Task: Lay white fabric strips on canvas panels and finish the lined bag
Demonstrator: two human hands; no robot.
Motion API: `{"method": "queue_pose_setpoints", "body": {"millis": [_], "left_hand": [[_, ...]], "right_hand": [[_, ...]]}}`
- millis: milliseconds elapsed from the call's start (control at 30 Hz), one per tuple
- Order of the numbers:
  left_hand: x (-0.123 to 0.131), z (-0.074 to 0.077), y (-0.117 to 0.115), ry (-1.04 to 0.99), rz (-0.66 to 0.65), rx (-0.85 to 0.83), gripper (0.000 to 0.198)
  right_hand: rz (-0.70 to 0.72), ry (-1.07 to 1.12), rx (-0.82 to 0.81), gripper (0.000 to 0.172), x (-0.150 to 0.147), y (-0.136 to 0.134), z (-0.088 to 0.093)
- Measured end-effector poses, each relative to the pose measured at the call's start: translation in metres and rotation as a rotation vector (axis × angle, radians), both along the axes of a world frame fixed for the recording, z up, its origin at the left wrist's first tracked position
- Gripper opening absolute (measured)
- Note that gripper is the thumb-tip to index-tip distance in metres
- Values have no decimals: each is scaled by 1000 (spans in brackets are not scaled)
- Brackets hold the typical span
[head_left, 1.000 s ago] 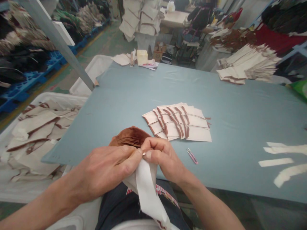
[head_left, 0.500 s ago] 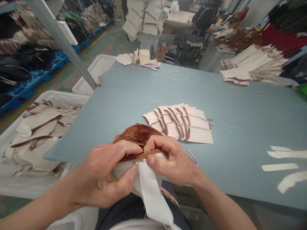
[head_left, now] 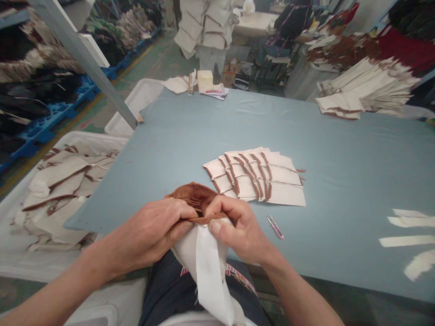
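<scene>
Between my two hands is a sewn fabric piece (head_left: 195, 188), brown on the inner side and cream on the outer. My left hand (head_left: 159, 231) pinches its edge with thumb and fingers. Close beside it, my right hand (head_left: 234, 226) grips the same edge, thumb on the cream side. A white fabric strip (head_left: 209, 271) hangs from that edge over my lap. Past my hands, several cream panels with brown edging (head_left: 254, 174) lie fanned out on the blue table (head_left: 176, 136). Thread snips (head_left: 275, 227) with pink handles rest to the right of my right hand.
White strips (head_left: 408, 240) lie at the table's right. A bin of cream pieces (head_left: 68, 185) stands at the left, near a metal post (head_left: 88, 68). At the back are a yellowish block (head_left: 205, 81) and stacked cream panels (head_left: 370, 90). A person (head_left: 288, 27) sits beyond.
My left thumb has closed in against the fabric edge, where it was lower and apart before. The brown piece has tilted and sits slightly lower. The view has shifted a little.
</scene>
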State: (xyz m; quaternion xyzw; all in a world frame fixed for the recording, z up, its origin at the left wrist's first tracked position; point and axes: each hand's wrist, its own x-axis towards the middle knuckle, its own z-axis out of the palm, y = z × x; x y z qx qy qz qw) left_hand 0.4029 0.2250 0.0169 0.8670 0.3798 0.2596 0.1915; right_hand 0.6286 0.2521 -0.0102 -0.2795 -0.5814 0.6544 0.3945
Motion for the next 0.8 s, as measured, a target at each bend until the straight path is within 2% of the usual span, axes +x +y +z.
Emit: {"method": "queue_pose_setpoints", "body": {"millis": [67,133,233,300,400,500,800], "left_hand": [[-7,9,3,12,9,-115,9],[-10,20,6,-31,-21,-163,15],[-1,31,12,-106,-70,-133,26],[9,33,15,-120,-78,-69,34],[25,30,18,-96,-65,37,43],[38,25,18,-85,-46,97,46],[54,9,16,-110,88,77,43]], "right_hand": [[-1,-49,82,12,4,4,2],[-1,-99,194,9,6,6,7],[20,-164,355,10,7,9,16],[23,-193,457,12,7,9,20],[-7,-223,588,13,9,9,22],[-39,-239,646,15,14,8,21],[-111,-403,743,15,26,8,17]]}}
